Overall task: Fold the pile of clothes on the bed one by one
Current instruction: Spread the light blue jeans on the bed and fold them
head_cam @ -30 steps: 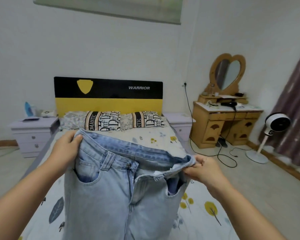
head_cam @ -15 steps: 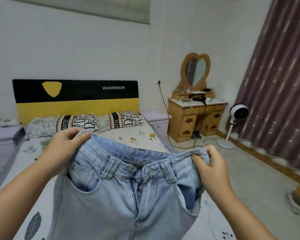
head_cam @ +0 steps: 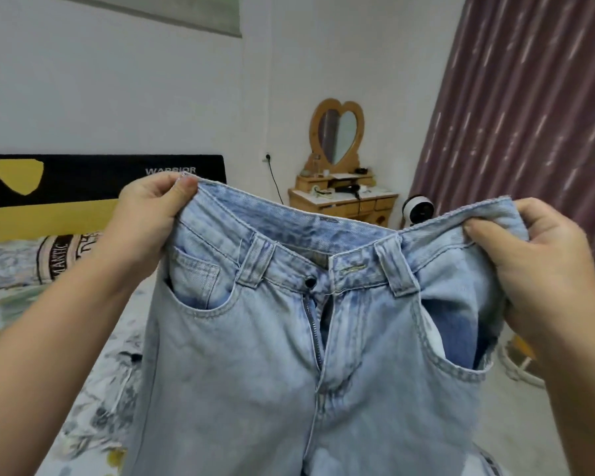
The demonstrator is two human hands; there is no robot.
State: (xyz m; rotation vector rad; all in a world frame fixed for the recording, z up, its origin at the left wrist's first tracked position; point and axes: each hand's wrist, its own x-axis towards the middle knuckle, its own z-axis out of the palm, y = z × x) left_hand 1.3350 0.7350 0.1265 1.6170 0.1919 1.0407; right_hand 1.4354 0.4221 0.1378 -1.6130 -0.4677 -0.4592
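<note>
A pair of light blue jeans hangs in the air in front of me, front side facing me, fly unzipped and button undone. My left hand pinches the waistband at its left end. My right hand grips the waistband at its right end. The waistband is stretched wide between both hands. The legs drop out of view at the bottom. The bed with its patterned sheet lies below and to the left. No other clothes of the pile show.
A black and yellow headboard and a printed pillow lie at the left. A wooden dressing table with a heart mirror stands by the far wall. A white fan and a purple curtain are on the right.
The jeans have risen higher and closer to my face, and the waistband is pulled wider. My view has swung right, away from the bed toward the curtain.
</note>
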